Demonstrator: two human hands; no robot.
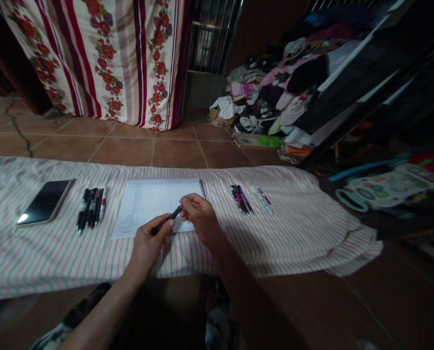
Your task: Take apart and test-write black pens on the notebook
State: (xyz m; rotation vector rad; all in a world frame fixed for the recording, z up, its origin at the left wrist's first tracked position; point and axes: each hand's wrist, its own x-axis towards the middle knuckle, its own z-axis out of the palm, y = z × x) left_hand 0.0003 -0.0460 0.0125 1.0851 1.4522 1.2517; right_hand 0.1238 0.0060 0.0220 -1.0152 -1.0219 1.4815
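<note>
A dark pen [169, 218] is held slantwise over the lower part of a spiral notebook [140, 194]. My left hand [153, 238] is wrapped round the barrel. At the pen's upper end, where a small pinkish spot shows, the fingertips of my right hand [198, 214] pinch it; whether they hold a cap or the tip itself I cannot make out. The notebook's open page carries faint print along its left side. To the left lies a row of several pens and markers [91, 209], and to the right are a group of pens [242, 200] and a few light-coloured ones [263, 199].
A striped cloth [293, 228] covers the low surface. A smartphone [45, 201] rests at its left. Beyond are a tiled floor [129, 148], a floral curtain [125, 63] and a heap of clothes [268, 92]. A patterned child's item [395, 187] stands at the right.
</note>
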